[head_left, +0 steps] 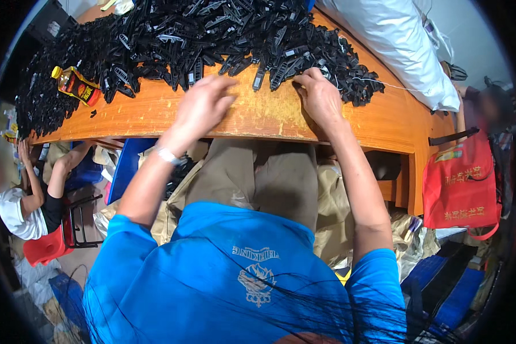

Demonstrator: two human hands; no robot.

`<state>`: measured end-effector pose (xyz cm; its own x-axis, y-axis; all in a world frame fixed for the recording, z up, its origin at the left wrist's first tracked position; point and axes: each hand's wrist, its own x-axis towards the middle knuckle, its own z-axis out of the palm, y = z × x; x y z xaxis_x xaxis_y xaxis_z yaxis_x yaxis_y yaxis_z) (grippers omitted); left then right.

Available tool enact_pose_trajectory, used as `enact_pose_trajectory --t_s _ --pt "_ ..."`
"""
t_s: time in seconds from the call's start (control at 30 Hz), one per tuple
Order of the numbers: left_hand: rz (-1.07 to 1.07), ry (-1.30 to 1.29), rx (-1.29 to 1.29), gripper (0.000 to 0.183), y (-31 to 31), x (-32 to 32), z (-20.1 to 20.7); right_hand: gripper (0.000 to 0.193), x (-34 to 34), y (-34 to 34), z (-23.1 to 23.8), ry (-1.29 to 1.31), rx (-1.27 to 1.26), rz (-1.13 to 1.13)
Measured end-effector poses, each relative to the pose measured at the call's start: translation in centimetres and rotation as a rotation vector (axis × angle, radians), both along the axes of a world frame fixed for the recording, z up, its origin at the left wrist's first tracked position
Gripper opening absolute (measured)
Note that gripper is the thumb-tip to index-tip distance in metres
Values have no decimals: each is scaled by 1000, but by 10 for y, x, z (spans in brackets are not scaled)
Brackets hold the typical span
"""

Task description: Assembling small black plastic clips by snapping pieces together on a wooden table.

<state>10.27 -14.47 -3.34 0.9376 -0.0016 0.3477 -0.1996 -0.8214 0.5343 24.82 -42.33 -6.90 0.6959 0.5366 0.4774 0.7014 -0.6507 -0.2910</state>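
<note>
A large heap of small black plastic clip-like pieces (212,28) covers the far part of the wooden table (258,117). My left hand (203,103) hovers above the bare wood at the heap's near edge, its fingers apart and nothing seen in them; motion blurs it a little. To its right, my right hand (322,98) reaches the pile's edge with bent fingers drawn together. Whatever lies at those fingertips is too small and dark to make out. Between the hands, one black piece with a grey patch (258,79) points toward me.
A yellow-capped bottle (77,86) lies tilted on the heap at left. A big white sack (395,46) rests on the table's right side. A red bag (461,183) hangs at the right end. Another person (31,200) sits on a red stool (46,246) at left.
</note>
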Motion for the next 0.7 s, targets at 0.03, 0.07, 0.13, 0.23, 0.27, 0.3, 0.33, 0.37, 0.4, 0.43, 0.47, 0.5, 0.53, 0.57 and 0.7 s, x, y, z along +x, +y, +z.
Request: enact_pose_trajectory --t_s 0.03,0.07,0.13,0.23,0.27,0.3,0.33,0.37,0.4,0.43,0.47,0.5,0.53,0.57,0.7 --pt "16 -64 59 32 -13 18 -7 23 6 1 -2 -21 -81 56" --pt "48 -89 70 33 -24 33 -17 23 8 5 2 -26 -81 65" --pt "57 -151 114 31 -38 52 -30 19 8 7 11 66 -211 38" --pt "86 -167 116 25 -46 57 -36 11 14 4 18 99 -294 70" --pt "81 -165 117 25 -46 56 -37 11 16 1 18 102 -292 67" --pt "92 -157 105 23 -43 52 -37 9 17 -3 19 118 -293 87" --pt "109 -146 93 22 -40 47 -39 10 16 -3 21 136 -293 113" --pt "111 -140 96 22 -36 41 -41 10 11 -3 21 141 -290 117" --pt "90 -149 73 21 -33 34 -42 15 2 -4 20 184 -181 125" --pt "65 -160 49 20 -30 28 -43 20 -9 -3 20 225 -72 128" --pt "40 -170 25 19 -31 22 -43 20 -20 0 18 230 -69 128" --pt "19 -155 39 20 -33 14 -41 24 -33 4 16 354 164 155" --pt "20 -152 41 20 -35 9 -40 28 -45 7 15 474 398 182" --pt "-29 -149 7 21 -39 5 -39 32 -53 9 6 423 496 202" --pt "-109 -159 -49 26 -43 -3 -41 24 -78 4 -12 325 432 94"
